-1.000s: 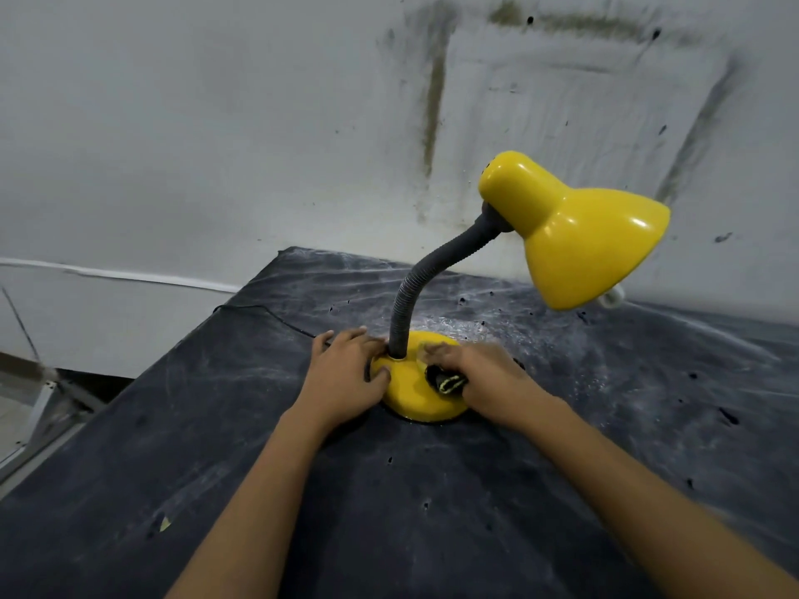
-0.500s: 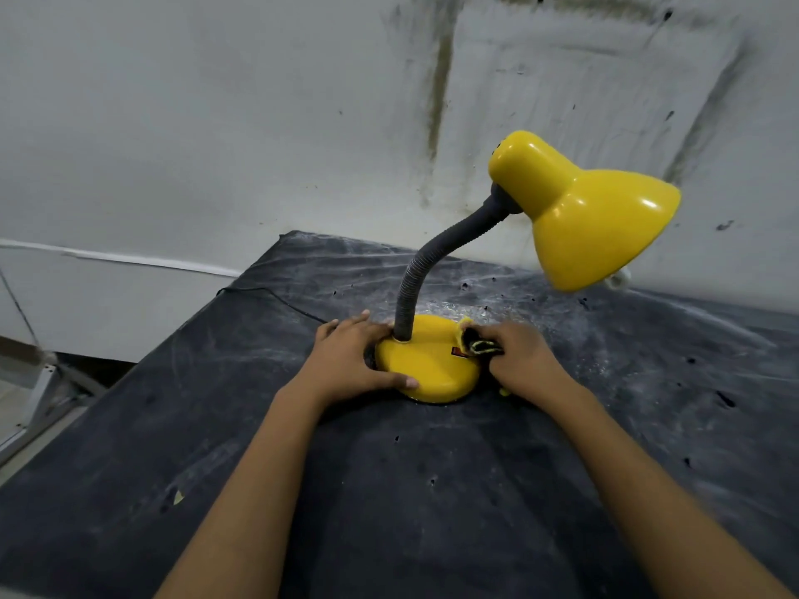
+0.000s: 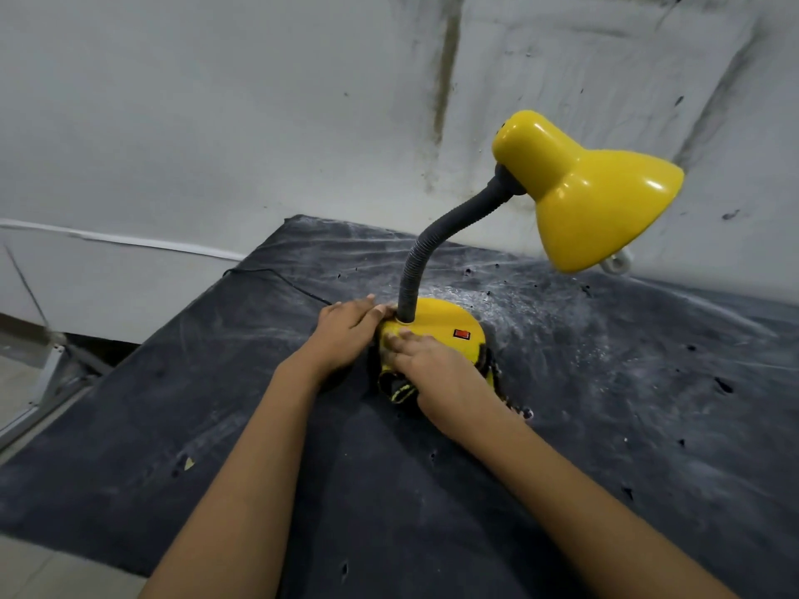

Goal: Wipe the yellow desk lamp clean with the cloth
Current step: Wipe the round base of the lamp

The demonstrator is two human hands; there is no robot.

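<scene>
The yellow desk lamp (image 3: 596, 201) stood on the dark surface (image 3: 389, 512). The left hand (image 3: 346, 332), fingers straight, braced its base (image 3: 445, 322). The right hand (image 3: 434, 367), apparently flat-fingered, pressed the cloth (image 3: 395, 389) onto the base's near edge.

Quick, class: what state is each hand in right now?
Left hand: open, fingers flat against the lamp base.
Right hand: open, pressing the cloth onto the base.

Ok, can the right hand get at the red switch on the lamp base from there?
Probably yes. The red switch sits bare on the base close beside the right hand, which presses the cloth; nothing lies between.
</scene>
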